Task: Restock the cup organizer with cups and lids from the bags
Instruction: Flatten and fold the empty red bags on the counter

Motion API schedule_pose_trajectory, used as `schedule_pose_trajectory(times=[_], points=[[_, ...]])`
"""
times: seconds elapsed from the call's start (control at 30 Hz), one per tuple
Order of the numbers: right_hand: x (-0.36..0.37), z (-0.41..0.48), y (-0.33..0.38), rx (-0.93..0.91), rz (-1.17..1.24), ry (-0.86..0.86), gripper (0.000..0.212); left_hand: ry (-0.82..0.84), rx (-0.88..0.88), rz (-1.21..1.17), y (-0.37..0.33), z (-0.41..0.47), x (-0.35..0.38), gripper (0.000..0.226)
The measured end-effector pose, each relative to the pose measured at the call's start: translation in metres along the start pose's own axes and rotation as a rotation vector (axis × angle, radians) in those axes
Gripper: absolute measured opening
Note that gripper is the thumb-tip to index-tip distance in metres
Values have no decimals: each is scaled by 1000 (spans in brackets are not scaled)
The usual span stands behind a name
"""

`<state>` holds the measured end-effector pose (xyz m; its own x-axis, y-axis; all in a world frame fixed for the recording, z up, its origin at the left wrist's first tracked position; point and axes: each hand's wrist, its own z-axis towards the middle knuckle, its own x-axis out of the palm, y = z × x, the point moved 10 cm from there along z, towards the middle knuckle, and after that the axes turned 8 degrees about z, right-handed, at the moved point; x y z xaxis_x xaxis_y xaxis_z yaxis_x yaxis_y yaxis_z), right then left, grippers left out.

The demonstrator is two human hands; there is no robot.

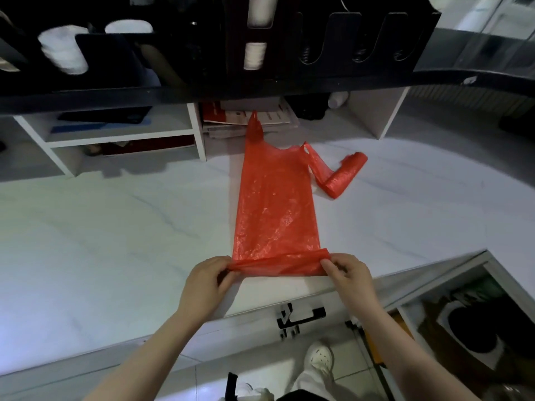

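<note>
Left hand (209, 280): pinching near-left corner of red bag (276, 204), fingers closed on rolled edge.
Right hand (346, 273): pinching near-right corner of same rolled edge, fingers closed on plastic.
Red bag: flat on white bench (101, 241), lengthwise away from body, handles at far end, near edge rolled up btwn both hands.
Second bag (341, 176): rolled tight, lying just right of flat bag's far end, on bench.
Cup organizer (220, 47): black, on raised ledge at far side, above bench.
Cups (63, 52): white stack in organizer's left slot; another white stack (254, 55) mid slot; right slots w/ springs showing.
Shoe (321, 357): white, on floor below bench edge.
</note>
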<state>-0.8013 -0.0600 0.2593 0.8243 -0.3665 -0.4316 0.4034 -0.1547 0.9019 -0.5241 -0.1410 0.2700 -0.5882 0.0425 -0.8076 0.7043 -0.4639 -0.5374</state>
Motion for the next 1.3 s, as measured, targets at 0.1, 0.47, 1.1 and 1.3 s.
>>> schedule_pose_trajectory(times=[0.1,0.47,1.1,1.3], points=[[2,1,-1,57,132,-55,14,-31,-44,10,9,-1,0,31],[13,20,2,93,-291,-220,21,-63,-264,42,28,2,5,15],[84,-7,77,-524,-512,53,47,384,210,535,-13,0,57,64],[120,8,23,-298,-817,459,74,412,194,522,-12,-1,57,66]])
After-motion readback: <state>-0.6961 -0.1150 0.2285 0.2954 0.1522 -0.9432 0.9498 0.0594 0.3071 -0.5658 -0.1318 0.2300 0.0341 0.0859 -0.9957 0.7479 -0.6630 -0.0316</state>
